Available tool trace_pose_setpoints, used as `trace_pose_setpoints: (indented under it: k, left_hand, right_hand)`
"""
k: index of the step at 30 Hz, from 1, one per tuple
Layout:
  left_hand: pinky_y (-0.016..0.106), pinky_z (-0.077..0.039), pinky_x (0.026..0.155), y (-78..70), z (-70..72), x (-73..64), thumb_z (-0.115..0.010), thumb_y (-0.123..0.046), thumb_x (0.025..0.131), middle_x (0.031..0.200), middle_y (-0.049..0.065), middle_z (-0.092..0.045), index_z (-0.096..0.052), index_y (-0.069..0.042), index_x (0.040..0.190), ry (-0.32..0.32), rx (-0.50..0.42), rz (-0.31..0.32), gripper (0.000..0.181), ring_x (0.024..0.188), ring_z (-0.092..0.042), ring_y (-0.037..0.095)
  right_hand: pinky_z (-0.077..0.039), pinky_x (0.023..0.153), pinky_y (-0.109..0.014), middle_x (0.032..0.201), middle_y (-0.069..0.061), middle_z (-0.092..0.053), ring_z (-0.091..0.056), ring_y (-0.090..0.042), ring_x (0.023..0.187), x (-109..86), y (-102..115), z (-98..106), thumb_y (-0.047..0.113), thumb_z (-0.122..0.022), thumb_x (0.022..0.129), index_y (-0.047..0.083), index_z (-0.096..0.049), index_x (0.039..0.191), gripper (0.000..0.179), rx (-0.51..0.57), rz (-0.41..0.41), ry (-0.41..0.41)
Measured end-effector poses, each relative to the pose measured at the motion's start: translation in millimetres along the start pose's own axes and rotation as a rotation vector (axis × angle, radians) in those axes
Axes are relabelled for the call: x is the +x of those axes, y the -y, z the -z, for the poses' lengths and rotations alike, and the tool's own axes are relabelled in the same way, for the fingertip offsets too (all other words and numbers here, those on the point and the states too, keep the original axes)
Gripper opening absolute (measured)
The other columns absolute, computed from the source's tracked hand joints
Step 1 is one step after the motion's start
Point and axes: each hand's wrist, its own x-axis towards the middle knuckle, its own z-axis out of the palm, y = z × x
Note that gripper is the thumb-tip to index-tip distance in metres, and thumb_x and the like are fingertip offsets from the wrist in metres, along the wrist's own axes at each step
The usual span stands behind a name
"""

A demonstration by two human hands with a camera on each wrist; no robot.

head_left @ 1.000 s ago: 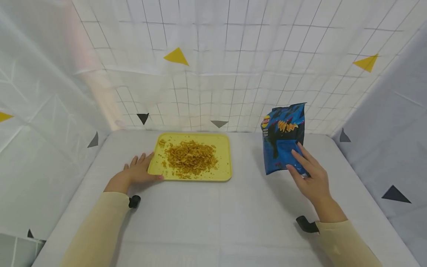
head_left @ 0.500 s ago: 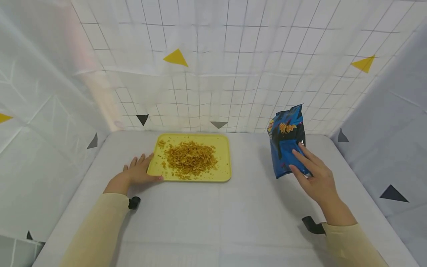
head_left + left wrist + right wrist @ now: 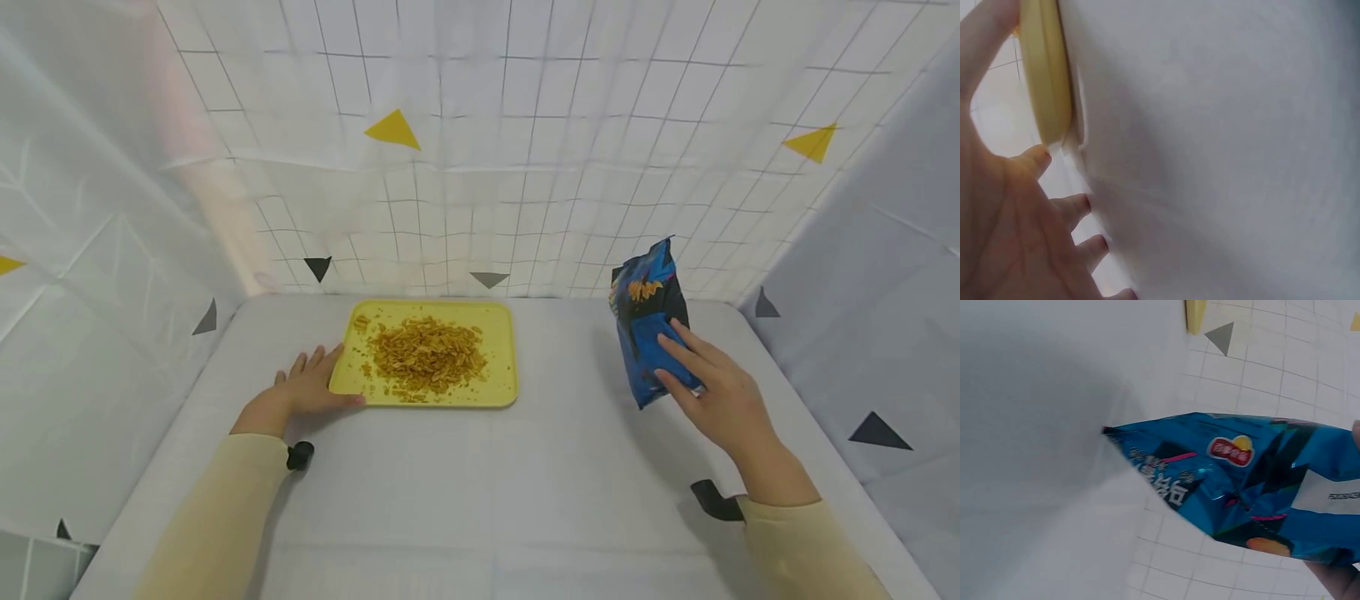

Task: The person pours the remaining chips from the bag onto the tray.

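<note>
A yellow tray (image 3: 501, 350) lies on the white table, heaped with crushed chips (image 3: 429, 357). My left hand (image 3: 303, 393) rests at its left end, fingers spread and mostly straight; the thumb touches the front edge and the index finger the left side. In the left wrist view the tray's side (image 3: 1050, 81) passes between thumb and index fingertips. To the right, my right hand (image 3: 720, 404) grips a blue chip bag (image 3: 647, 333) by its lower right part, held tilted above the table. The right wrist view shows the bag (image 3: 1200, 481) edge-on, pointed at one end.
White cloth covers the table (image 3: 450, 483). A gridded white sheet (image 3: 480, 192) hangs behind it, marked with yellow and dark triangles. Sheets also stand at the left side (image 3: 97, 292) and right side (image 3: 885, 333).
My right hand has moved to the right with the chip bag, which has turned so that its printed front shows narrower. The left hand and tray have stayed put.
</note>
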Motion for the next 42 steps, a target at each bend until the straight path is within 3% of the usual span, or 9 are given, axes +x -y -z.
trace_pose_setpoints:
  k: [2, 4, 6, 12, 20, 24, 28, 36, 42]
  left_hand:
    - [0.078, 0.005, 0.106, 0.5, -0.1, -0.1, -0.066, -0.074, 0.079, 0.162, 0.032, 0.005, -0.002, -0.009, 0.161, -0.001, -0.003, 0.0, 0.123, 0.145, 0.009, 0.058]
    - [0.079, 0.005, 0.106, 1.0, -0.3, -0.2, -0.066, -0.074, 0.079, 0.162, 0.032, 0.005, -0.002, -0.008, 0.161, -0.001, -0.001, 0.001, 0.124, 0.144, 0.009, 0.058]
    - [0.079, 0.005, 0.106, 1.3, -0.7, -0.1, -0.066, -0.074, 0.079, 0.162, 0.032, 0.005, -0.003, -0.008, 0.161, -0.002, 0.0, 0.002, 0.124, 0.144, 0.009, 0.058]
    - [0.078, 0.005, 0.107, 0.0, -0.6, -0.6, -0.066, -0.074, 0.078, 0.162, 0.032, 0.004, -0.003, -0.008, 0.161, -0.004, -0.001, 0.0, 0.124, 0.145, 0.009, 0.058]
    - [0.078, 0.006, 0.106, -0.2, 1.4, -2.1, -0.067, -0.072, 0.079, 0.161, 0.033, 0.006, -0.001, -0.007, 0.161, 0.003, -0.016, 0.001, 0.124, 0.144, 0.011, 0.058]
    - [0.079, 0.006, 0.106, 0.1, 0.5, -2.1, -0.067, -0.073, 0.079, 0.161, 0.033, 0.006, -0.001, -0.008, 0.161, 0.006, -0.009, -0.004, 0.124, 0.144, 0.01, 0.059]
    - [0.079, 0.006, 0.106, 0.8, -0.6, -0.2, -0.066, -0.074, 0.079, 0.162, 0.032, 0.006, -0.001, -0.009, 0.161, 0.003, -0.002, -0.006, 0.124, 0.144, 0.01, 0.058]
    - [0.078, 0.007, 0.106, 1.0, -1.6, -0.5, -0.065, -0.075, 0.079, 0.162, 0.031, 0.007, -0.001, -0.008, 0.161, -0.002, 0.008, 0.004, 0.124, 0.145, 0.011, 0.057]
    - [0.078, 0.006, 0.107, -0.7, -0.4, -2.2, -0.066, -0.073, 0.079, 0.162, 0.032, 0.006, -0.001, -0.008, 0.161, 0.005, 0.005, 0.002, 0.124, 0.145, 0.01, 0.057]
  right_hand:
    - [-0.055, 0.079, -0.029, 0.148, -0.011, -0.053, -0.065, -0.038, 0.11, 1.4, -1, 5, 0.018, -0.081, 0.083, 0.01, -0.064, 0.136, 0.056, -0.04, 0.001, 0.036]
    - [-0.055, 0.064, -0.041, 0.148, -0.011, -0.052, -0.066, -0.037, 0.103, 2.6, -1, 8, 0.01, -0.085, 0.076, 0.009, -0.064, 0.136, 0.064, -0.076, -0.003, 0.067]
    - [-0.053, 0.058, -0.045, 0.148, -0.012, -0.052, -0.066, -0.037, 0.1, 3.5, -1, 11, 0.007, -0.087, 0.072, 0.009, -0.064, 0.136, 0.068, -0.103, -0.017, 0.097]
    - [-0.056, 0.064, -0.049, 0.149, -0.01, -0.052, -0.062, -0.039, 0.112, 7.8, 1, 16, 0.01, -0.087, 0.075, 0.012, -0.064, 0.136, 0.065, -0.149, -0.082, 0.194]
    - [-0.057, 0.064, -0.048, 0.144, -0.014, -0.056, -0.062, -0.039, 0.112, 20.5, 7, 6, 0.01, -0.086, 0.076, 0.009, -0.066, 0.132, 0.06, -0.163, -0.052, 0.287]
    - [-0.056, 0.058, -0.046, 0.145, -0.014, -0.055, -0.062, -0.041, 0.113, 22.6, 14, 0, 0.013, -0.085, 0.078, 0.011, -0.066, 0.133, 0.059, -0.182, -0.064, 0.33]
    - [-0.057, 0.059, -0.05, 0.145, -0.015, -0.054, -0.06, -0.046, 0.116, 24.3, 21, -5, 0.012, -0.085, 0.078, 0.011, -0.067, 0.132, 0.057, -0.214, -0.068, 0.315]
    - [-0.055, 0.067, -0.063, 0.145, -0.016, -0.053, -0.051, -0.053, 0.125, 27.9, 34, -28, 0.007, -0.079, 0.084, 0.012, -0.068, 0.131, 0.048, -0.238, -0.155, 0.26]
    - [-0.052, 0.082, -0.064, 0.142, -0.019, -0.056, -0.052, -0.056, 0.121, 34.0, 46, -50, 0.0, -0.078, 0.082, 0.01, -0.066, 0.132, 0.053, -0.255, -0.142, 0.239]
